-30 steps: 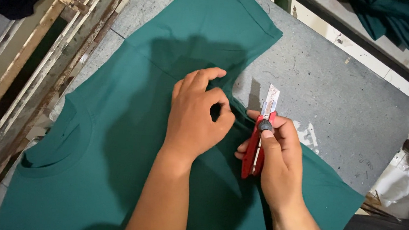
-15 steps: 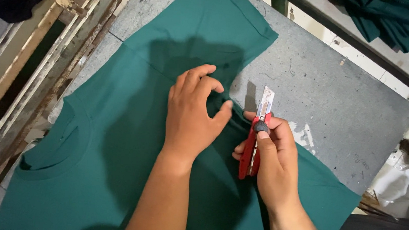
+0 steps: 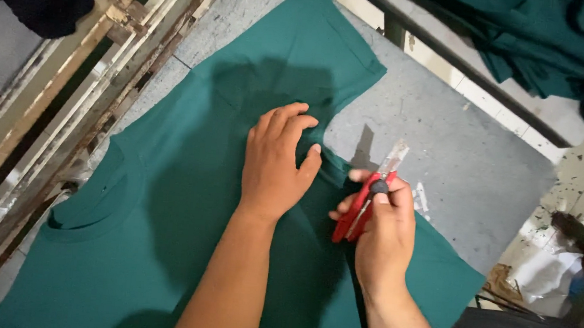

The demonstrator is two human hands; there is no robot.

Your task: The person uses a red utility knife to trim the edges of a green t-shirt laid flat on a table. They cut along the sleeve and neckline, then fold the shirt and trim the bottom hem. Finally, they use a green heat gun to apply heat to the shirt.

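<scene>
A dark green T-shirt [image 3: 187,198] lies flat on a grey table [image 3: 456,162], its collar at the lower left and one sleeve pointing to the top. My left hand [image 3: 275,163] presses flat on the fabric near the underarm, fingers slightly curled. My right hand [image 3: 380,225] holds small red-handled thread snips [image 3: 367,193], their metal blades pointing up and right, just beside the shirt's side seam. The two hands are a few centimetres apart.
A worn wooden frame [image 3: 72,80] runs diagonally along the left of the table. A dark metal rail [image 3: 463,63] crosses behind it, with more green garments [image 3: 554,45] piled at the top right. Stained floor and scraps [image 3: 559,265] lie at the right.
My left hand has slid slightly down and left on the shirt. The right hand with the snips has stayed close by the seam, shifting a little.
</scene>
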